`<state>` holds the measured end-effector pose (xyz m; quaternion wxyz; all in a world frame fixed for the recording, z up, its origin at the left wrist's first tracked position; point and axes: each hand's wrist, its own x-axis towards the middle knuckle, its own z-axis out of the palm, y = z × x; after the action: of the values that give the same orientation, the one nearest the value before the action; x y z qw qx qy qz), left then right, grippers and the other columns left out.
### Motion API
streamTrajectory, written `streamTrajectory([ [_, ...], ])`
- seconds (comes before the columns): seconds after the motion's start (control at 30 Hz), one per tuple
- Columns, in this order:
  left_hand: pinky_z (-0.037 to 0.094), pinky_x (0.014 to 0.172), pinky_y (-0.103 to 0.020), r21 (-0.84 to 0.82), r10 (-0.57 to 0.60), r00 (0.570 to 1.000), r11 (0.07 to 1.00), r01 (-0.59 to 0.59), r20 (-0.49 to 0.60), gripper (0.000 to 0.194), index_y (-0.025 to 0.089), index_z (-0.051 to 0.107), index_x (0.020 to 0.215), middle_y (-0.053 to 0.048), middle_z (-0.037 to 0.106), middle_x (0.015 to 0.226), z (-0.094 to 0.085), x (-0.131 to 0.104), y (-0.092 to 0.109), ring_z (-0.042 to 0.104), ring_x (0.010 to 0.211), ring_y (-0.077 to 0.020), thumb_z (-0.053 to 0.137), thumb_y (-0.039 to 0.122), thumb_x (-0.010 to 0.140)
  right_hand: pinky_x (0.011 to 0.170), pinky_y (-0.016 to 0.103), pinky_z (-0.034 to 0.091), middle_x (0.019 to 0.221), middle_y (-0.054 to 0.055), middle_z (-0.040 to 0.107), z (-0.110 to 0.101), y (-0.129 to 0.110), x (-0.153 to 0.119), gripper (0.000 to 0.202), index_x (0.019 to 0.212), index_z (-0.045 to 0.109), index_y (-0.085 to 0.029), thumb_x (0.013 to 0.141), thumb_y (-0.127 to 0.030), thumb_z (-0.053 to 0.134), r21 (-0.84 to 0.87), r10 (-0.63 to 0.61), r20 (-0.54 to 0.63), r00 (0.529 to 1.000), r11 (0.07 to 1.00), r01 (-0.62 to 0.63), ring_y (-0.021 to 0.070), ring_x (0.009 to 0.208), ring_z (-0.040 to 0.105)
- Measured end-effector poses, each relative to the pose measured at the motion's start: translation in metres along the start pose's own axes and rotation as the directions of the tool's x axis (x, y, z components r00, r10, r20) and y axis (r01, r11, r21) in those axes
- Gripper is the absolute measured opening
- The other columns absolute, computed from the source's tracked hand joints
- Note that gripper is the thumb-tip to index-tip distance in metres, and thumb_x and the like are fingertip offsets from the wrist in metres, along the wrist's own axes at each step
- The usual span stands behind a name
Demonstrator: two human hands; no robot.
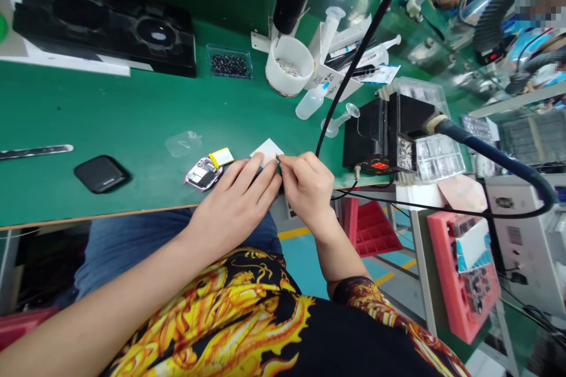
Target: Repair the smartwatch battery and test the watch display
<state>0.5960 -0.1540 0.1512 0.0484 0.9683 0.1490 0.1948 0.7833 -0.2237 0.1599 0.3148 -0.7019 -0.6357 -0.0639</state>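
The left hand (235, 199) is lying over the white card (269, 147) near the bench edge, its fingers stretched out and slightly parted, their tips resting on the card's near side. Right beside it, the right hand (308, 187) is pinching thumb against forefinger at the card's right side, gripping a small dark piece (277, 158) that is showing too little to identify. The other fingers are curling inward.

Over to the left hand's side, a yellow-and-white battery (221, 157) is sitting against an opened gadget (203, 174), with a clear plastic sheet (183, 143) lying just beyond them. Farther left, a black case (101, 174) is resting on the green bench (145, 118). Past the card, a squeeze bottle (311, 101) is leaning, and a black machine (369, 138) is glowing red on its display.
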Motion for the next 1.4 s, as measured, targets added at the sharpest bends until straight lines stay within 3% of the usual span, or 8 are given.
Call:
streamTrajectory([
  [0.4, 0.054, 0.110, -0.061, 0.037, 0.011, 1.000, 0.999, -0.011, -0.014, 0.044, 0.006, 0.067, 0.148, -0.021, 0.067, 0.155, -0.006, 0.007, 0.000, 0.060, 0.145, -0.0450, 0.060, 0.016, 0.105, 0.072, 0.032, 0.053, 0.089, 0.004, 0.072, -0.002, 0.001, 0.004, 0.021, 0.112, 0.080, -0.020, 0.115, -0.023, 0.059, -0.003, -0.051, 0.005, 0.999, 0.999, 0.051, 0.0150, 0.080, 0.066],
  [1.4, 0.052, 0.115, -0.058, 0.033, -0.012, 1.000, 0.999, 0.013, -0.010, 0.043, 0.006, 0.068, 0.146, -0.020, 0.068, 0.154, -0.005, 0.010, 0.002, 0.060, 0.146, -0.0425, 0.062, 0.018, 0.105, 0.070, 0.031, 0.051, 0.085, 0.003, 0.069, -0.002, 0.007, 0.004, 0.019, 0.114, 0.078, -0.017, 0.113, -0.014, 0.059, 0.012, -0.139, -0.012, 0.990, 0.990, 0.140, 0.0141, 0.077, 0.062],
])
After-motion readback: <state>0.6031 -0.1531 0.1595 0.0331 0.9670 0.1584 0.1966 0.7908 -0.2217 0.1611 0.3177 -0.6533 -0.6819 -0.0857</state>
